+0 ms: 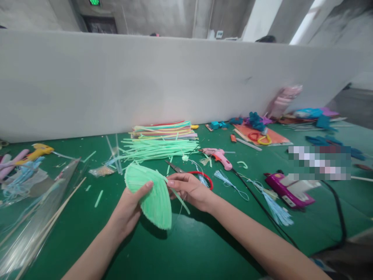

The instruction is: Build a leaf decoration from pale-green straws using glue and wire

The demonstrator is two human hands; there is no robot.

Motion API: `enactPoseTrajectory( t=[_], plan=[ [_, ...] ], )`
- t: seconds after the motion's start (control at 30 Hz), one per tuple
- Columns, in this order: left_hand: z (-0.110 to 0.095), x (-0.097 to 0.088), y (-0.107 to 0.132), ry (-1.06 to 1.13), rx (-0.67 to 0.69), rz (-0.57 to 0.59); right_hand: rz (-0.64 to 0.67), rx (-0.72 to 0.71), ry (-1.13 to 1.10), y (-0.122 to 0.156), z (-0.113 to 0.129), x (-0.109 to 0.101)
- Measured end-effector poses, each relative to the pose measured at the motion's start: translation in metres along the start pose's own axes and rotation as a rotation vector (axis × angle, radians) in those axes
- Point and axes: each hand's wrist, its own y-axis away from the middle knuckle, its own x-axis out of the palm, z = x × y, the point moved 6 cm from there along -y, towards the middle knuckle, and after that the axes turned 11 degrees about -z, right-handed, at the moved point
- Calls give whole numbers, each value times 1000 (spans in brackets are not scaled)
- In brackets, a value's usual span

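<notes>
My left hand grips the green fan from below, thumb on its face; the fingers behind it are hidden. My right hand pinches the fan's right edge with closed fingertips, and a loose strip trails down from there, though I cannot tell whether I hold the strip too. The fan is just above the near middle of the table, and its back side is out of sight. A patch at the right is blurred out, and my forearms are cut off at the near edge. The green table is bare near me, below the fan. A grey wall closes the far side. Just beyond my right hand lie scissors, partly covered by it. Farther off is a heap of green strips, with a pink glue gun to its right. A black cord runs along my right arm, beside a blue tassel and a purple glue gun. A clear sheet crowds the near left, with a yellow glue gun beyond it.
</notes>
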Motion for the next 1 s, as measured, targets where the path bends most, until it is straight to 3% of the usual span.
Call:
enactPoseTrajectory(
  t=[0.6, 1.0],
  plan=[
    [5, 3, 3, -84, 29, 50, 23, 28, -94, 4, -1, 4],
    [1, 3, 9, -25, 42, -53, -9, 51, -172, 5, -5, 11]
  ],
)
